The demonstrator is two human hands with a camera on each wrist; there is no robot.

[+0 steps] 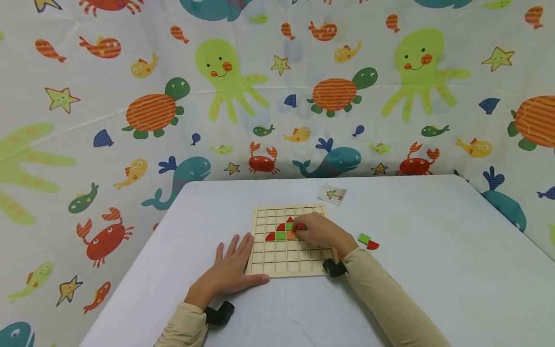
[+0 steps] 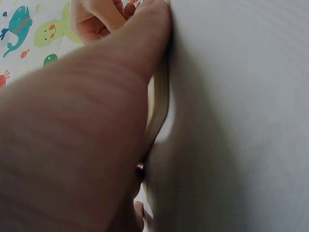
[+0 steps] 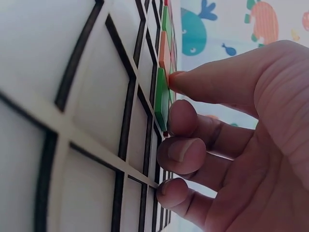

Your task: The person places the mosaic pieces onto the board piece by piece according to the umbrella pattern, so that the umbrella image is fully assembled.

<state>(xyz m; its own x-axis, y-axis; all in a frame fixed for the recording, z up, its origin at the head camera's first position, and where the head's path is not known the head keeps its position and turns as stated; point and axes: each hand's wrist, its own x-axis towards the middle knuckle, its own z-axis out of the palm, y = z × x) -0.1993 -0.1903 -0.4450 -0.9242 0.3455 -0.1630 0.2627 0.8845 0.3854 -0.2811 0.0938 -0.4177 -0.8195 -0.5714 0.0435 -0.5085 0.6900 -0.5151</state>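
The square, pale wooden grid board [image 1: 282, 262], with raised, straight dividers forming square cells, lies flat on the smooth white table cover [image 1: 455, 270]. Left hand [image 1: 231, 270]: palm down, grasping nothing; fingers extended along the board's left edge, thumb at the near edge. Right hand [image 1: 318, 229]: positioned above the board, fingers bent, tips at the seated pieces. Whether it pinches a piece cannot be told.

Flat, solid-coloured pieces occupy cells in the upper half: a red triangle [image 1: 290, 219], two rounded red quarter-circles [image 1: 270, 236], green squares [image 1: 280, 235] and an orange square [image 1: 291, 235]. In the right wrist view, a thick-edged green tile [image 3: 161, 99] sits just beside the fingertips.

Right of the board, a loose green square [image 1: 363, 238] touches a loose red quarter-circle [image 1: 373, 245]. Beyond the far edge lies a thin printed card [image 1: 333, 194] bearing a grid pattern.
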